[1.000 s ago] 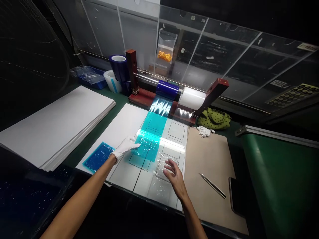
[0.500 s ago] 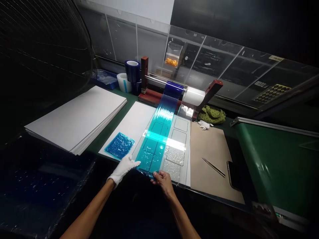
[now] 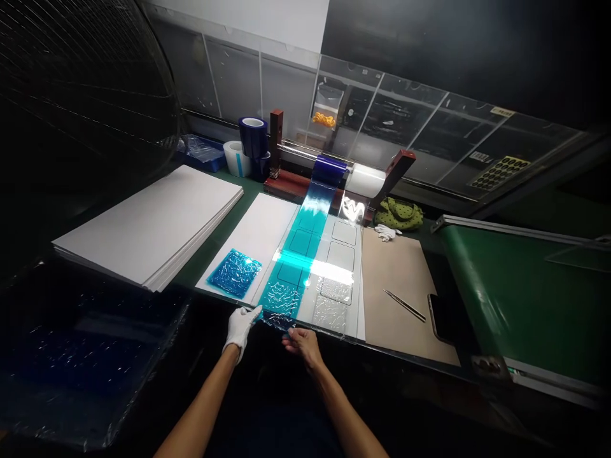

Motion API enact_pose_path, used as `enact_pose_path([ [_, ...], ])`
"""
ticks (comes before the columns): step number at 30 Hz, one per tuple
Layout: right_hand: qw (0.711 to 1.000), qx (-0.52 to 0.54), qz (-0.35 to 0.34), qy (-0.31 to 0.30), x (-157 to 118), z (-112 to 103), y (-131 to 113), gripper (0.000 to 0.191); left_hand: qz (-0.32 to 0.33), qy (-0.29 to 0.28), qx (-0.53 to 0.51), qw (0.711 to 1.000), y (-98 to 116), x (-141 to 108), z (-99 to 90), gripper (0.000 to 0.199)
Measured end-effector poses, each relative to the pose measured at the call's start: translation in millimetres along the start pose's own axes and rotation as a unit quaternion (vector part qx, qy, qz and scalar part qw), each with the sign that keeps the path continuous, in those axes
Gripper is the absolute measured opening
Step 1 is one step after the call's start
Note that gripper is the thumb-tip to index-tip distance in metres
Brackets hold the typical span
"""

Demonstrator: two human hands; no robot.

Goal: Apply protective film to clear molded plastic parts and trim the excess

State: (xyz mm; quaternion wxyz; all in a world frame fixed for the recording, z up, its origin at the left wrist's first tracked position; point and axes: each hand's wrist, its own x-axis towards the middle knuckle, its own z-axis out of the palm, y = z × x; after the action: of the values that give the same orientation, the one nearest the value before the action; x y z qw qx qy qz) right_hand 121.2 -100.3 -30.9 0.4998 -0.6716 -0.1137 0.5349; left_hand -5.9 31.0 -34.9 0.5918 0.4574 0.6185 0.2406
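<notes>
**Close work at the near edge**

The right hand point(image 3: 301, 343) seems to pinch, thumb against fingers, the loose end of the blue film point(image 3: 279, 318), which lies wrinkled at the near edge of the table point(image 3: 188, 283). The gloved left hand point(image 3: 242, 329) has its fingertips point(image 3: 255, 312) at the same end, but I cannot tell if it is closed. The step in hand looks like handling of this end; in my judgement, it calls for an even and careful hold, because the film is creased there. From here the film runs far, up to the roller point(image 3: 329, 170). To the left, a blue piece point(image 3: 233, 272) lies on a white board point(image 3: 260, 232). To the right are clear patches point(image 3: 331, 313) and tweezers point(image 3: 405, 305).
</notes>
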Motion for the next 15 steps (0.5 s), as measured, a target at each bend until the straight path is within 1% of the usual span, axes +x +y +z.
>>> enact_pose_path([
  [2,0.999,-0.035,-0.015,0.012,-8.2,-15.1,-4.0,0.066,-0.011,-0.004,-0.001,1.000,0.4,-0.8,-2.3,0.043],
  [4,0.994,-0.084,-0.044,0.049,-15.5,-44.8,-15.2,0.060,-0.023,-0.005,0.010,1.000,1.2,-8.2,-9.6,0.050],
  [5,0.989,-0.113,-0.062,0.079,-17.1,-65.4,-23.8,0.055,-0.029,-0.003,0.020,0.999,1.4,-13.2,-14.4,0.051],
  [7,0.966,-0.179,-0.092,0.163,-15.0,-116.1,-45.9,0.045,-0.042,0.015,0.049,0.998,1.4,-23.4,-24.1,0.052],
  [8,0.948,-0.214,-0.102,0.213,-11.4,-144.6,-58.2,0.040,-0.051,0.030,0.066,0.996,1.4,-28.2,-27.8,0.053],
  [10,0.903,-0.283,-0.110,0.304,-1.0,-201.7,-81.3,0.034,-0.058,0.066,0.112,0.990,1.9,-37.4,-30.1,0.058],
  [11,0.881,-0.314,-0.108,0.336,5.1,-227.8,-90.7,0.033,-0.048,0.078,0.142,0.986,2.9,-42.0,-28.2,0.058],
  [12,0.863,-0.343,-0.107,0.355,11.1,-250.8,-98.0,0.031,-0.025,0.084,0.175,0.981,4.6,-46.6,-24.1,0.057],
  [13,0.848,-0.371,-0.106,0.363,16.6,-270.2,-103.2,0.029,0.016,0.082,0.213,0.973,6.9,-50.9,-18.0,0.053],
  [15,0.827,-0.421,-0.106,0.356,24.9,-297.6,-107.8,0.021,0.126,0.056,0.286,0.948,13.7,-57.8,-1.2,0.046],
])
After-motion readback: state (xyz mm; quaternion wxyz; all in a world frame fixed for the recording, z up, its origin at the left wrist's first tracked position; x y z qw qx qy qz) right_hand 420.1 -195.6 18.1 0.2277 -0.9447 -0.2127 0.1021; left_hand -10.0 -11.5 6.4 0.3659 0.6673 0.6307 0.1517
